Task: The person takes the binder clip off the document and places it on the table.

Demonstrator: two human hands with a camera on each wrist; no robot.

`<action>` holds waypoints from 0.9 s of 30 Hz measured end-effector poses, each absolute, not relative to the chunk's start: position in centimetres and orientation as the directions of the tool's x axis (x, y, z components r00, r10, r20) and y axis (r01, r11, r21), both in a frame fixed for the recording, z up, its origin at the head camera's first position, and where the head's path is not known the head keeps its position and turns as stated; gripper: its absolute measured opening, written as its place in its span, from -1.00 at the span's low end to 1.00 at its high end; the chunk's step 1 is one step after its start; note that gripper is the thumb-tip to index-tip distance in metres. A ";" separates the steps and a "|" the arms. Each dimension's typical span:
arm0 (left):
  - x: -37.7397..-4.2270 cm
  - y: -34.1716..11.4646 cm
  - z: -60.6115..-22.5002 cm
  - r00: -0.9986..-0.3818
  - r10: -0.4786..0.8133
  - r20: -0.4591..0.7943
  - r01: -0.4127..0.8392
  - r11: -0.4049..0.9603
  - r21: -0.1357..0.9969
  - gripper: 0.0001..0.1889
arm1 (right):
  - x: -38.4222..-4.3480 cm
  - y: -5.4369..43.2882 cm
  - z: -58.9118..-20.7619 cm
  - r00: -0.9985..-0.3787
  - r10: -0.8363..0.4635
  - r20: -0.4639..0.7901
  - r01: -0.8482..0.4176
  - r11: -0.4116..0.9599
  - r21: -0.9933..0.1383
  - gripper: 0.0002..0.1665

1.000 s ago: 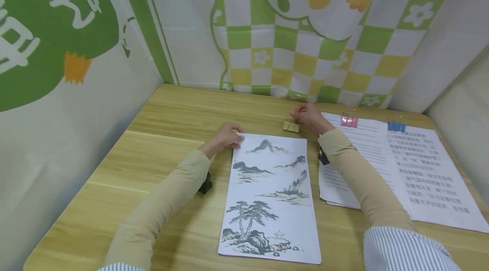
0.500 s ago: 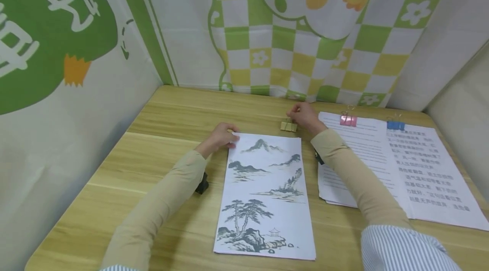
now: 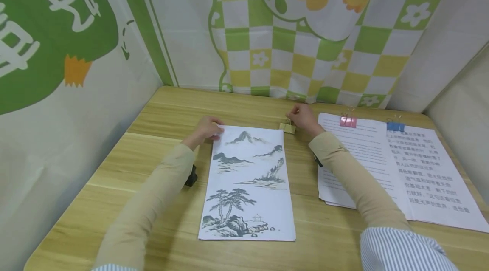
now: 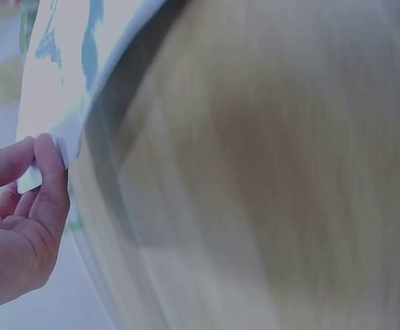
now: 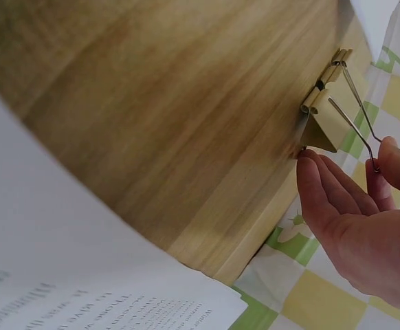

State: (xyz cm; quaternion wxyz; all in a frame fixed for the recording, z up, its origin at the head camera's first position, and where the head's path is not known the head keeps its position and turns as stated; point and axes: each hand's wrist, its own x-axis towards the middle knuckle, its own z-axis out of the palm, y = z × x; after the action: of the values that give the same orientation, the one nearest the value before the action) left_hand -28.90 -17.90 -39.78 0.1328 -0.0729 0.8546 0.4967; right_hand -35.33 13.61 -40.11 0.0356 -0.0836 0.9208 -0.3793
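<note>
A stack of paper printed with an ink landscape lies in the middle of the head view. My left hand pinches its upper left corner between thumb and finger; in the left wrist view the paper curves up from the tabletop. Off the stack's upper right corner, my right hand holds a gold binder clip by its wire handles. The right wrist view shows thumb and finger at the ends of the handles, with the clip body beyond the fingertips, apart from the paper.
To the right lie text sheets with a pink binder clip and larger-print sheets with a blue binder clip. A patterned curtain hangs behind the wooden table's back edge.
My left hand has drawn the landscape stack leftward and a little toward the back, widening the gap to the gold binder clip. The right hand and clip have barely shifted.
</note>
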 end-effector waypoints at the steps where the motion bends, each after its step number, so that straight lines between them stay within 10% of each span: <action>1: -29.1 -18.5 -39.7 -0.957 -0.001 -0.289 -0.250 0.505 0.826 -0.69 | -35.3 13.6 -40.1 -0.983 -0.181 -0.010 -0.121 0.698 -0.706 -0.78; 27: -29.6 -30.3 -39.0 -0.939 -0.259 -0.227 -0.343 0.652 0.677 -0.63 | -35.3 13.5 -40.4 -0.986 -0.165 0.030 -0.146 0.760 -0.633 -0.73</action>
State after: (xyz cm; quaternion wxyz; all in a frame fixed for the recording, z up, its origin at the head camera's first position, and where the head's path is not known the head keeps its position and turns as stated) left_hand -29.60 -30.27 -38.97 0.0549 -0.1660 0.9070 0.3830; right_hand -35.30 13.53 -40.43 0.0139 -0.0829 0.9379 -0.3364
